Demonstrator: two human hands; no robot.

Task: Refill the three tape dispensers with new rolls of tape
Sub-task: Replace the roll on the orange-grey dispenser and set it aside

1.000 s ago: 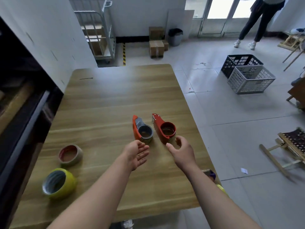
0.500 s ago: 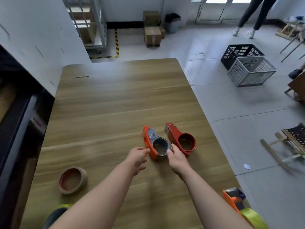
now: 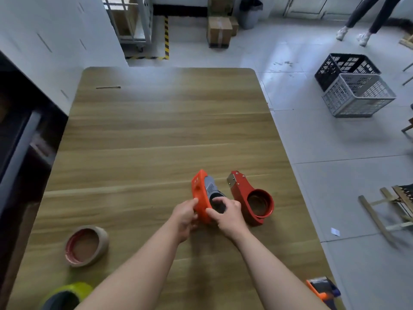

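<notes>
Left hand [image 3: 185, 217] and right hand [image 3: 226, 215] are curled round the orange dispenser [image 3: 199, 193], gripped from both sides over the table [image 3: 156, 130]. The red dispenser [image 3: 240, 194] is set just beside it; a brown tape roll [image 3: 100, 247] lies well leftward.

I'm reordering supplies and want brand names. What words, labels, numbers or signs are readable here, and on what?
No text can be read here.
orange dispenser: no print shows.
red dispenser: no print shows.
brown tape roll: red inner rim, no lettering legible.
cardboard box: too blurred to tell.
floor stripes: yellow and black hazard marking, no words.
</notes>
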